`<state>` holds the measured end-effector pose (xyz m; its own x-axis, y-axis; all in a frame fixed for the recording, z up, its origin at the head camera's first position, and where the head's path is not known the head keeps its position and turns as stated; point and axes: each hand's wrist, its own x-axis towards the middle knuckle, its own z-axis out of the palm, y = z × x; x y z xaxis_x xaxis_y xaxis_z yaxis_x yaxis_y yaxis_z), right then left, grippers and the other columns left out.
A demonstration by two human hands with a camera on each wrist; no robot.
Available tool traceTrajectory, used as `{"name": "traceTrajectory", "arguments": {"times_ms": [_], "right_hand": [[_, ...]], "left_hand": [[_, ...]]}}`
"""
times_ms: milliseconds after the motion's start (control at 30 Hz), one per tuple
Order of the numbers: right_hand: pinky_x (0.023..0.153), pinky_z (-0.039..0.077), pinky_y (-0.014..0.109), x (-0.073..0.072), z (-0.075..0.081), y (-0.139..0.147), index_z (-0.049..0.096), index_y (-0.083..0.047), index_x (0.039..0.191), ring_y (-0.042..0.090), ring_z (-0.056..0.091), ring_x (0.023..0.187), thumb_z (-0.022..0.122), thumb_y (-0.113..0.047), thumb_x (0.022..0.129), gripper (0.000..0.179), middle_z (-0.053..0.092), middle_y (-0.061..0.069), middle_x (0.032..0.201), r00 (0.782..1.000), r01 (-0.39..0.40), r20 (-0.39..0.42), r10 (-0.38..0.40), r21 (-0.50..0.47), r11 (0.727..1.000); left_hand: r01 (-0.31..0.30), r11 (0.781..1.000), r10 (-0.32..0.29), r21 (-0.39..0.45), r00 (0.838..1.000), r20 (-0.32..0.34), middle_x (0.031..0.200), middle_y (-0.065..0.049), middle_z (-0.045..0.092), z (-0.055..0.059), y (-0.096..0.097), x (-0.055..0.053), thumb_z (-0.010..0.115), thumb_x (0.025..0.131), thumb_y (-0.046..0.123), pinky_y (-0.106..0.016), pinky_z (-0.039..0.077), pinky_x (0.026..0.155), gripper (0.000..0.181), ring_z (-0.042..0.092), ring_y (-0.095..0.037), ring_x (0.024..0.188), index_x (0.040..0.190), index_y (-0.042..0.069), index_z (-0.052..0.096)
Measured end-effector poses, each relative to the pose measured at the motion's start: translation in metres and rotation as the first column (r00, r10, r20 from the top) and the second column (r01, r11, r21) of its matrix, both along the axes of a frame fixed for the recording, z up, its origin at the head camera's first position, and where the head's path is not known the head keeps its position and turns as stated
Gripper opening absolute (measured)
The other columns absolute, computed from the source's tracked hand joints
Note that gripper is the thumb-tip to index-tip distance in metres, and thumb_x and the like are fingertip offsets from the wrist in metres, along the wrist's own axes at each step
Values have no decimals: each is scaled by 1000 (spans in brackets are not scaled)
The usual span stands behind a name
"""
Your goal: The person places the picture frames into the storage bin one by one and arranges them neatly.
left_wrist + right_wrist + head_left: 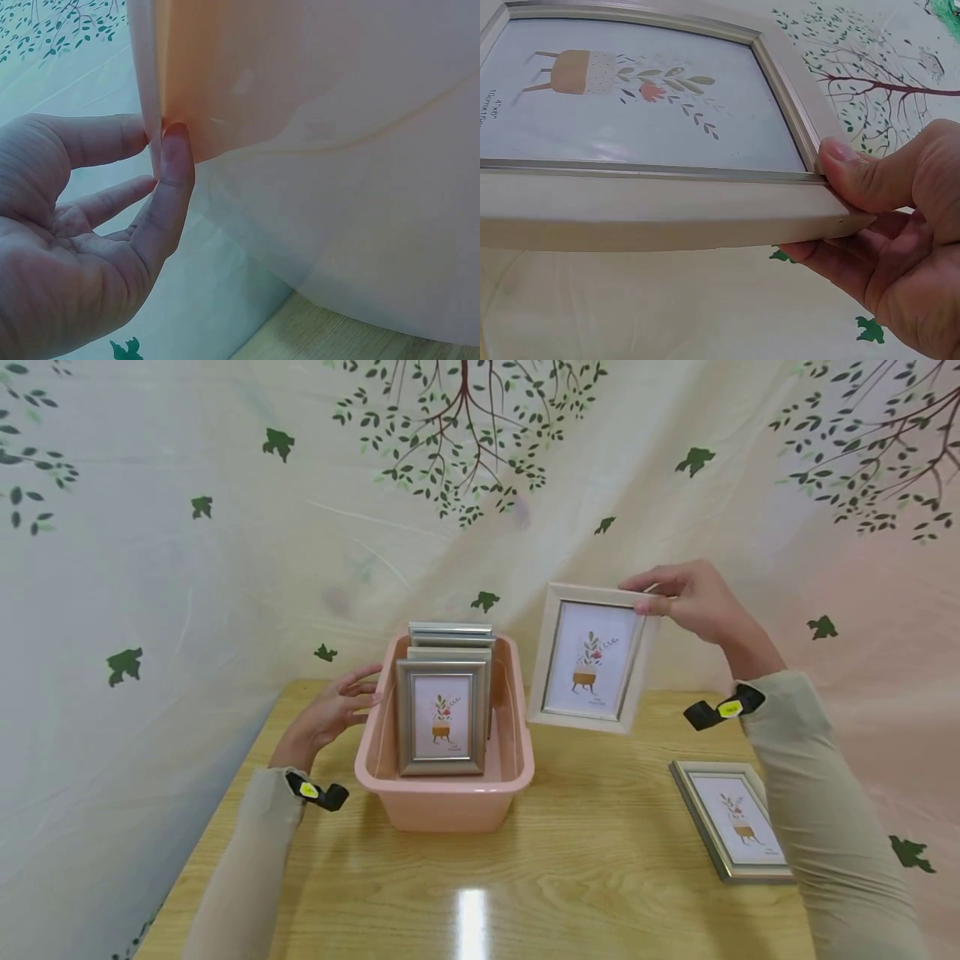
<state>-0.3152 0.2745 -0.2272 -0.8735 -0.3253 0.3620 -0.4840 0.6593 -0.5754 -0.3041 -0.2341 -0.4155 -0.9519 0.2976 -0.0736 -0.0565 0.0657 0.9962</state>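
A pink plastic tub (pixel 442 810) stands on the table with several picture frames upright inside it, a silver-grey frame (pixel 405 718) at the front. My left hand (pixel 330 718) is at the tub's left side. In the left wrist view its thumb and a finger (pixel 176 161) pinch the tub's rim (pixel 156 82). My right hand (pixel 693 597) grips a cream picture frame (pixel 543 668) by its upper right corner, held up to the right of the tub with its plant picture facing me. The right wrist view has the thumb (pixel 855 172) on the frame's front and fingers behind.
More picture frames (pixel 731 810) lie stacked flat on the right of the wooden table (pixel 600 860), partly covered by the right sleeve (pixel 832 827). Behind the table hangs a pale cloth (pixel 247 568) printed with branches and green leaves.
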Motion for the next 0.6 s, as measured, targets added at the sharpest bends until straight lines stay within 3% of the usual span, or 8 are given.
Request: {"name": "traceTrajectory", "arguments": {"times_ms": [233,400,600], "right_hand": [[72,50,12,4,7,-14,73,2,121,0,69,78,72,-2,93,28,72,-23,94,996,-28,-85,16,-134,991],[71,54,12,6,6,-27,72,9,116,-1,71,78,74,5,89,28,73,-22,92,992,-71,-121,41,-259,963],[70,54,13,9,4,-47,73,10,114,-1,71,76,73,8,88,26,74,-21,91,990,-79,-136,40,-294,952]], "left_hand": [[5,1000,-5,11,1000,-7,155,-28,37,0,1,0,59,104,15,-24,57,89,70,59,-10,114,164,15,23],[9,1000,-9,13,1000,-10,154,-29,37,-1,0,0,59,104,15,-24,57,89,70,60,-10,113,164,14,23],[0,1000,0,20,1000,-2,153,-26,39,-1,-1,-1,59,104,15,-24,58,89,69,61,-7,111,163,15,24]]}}
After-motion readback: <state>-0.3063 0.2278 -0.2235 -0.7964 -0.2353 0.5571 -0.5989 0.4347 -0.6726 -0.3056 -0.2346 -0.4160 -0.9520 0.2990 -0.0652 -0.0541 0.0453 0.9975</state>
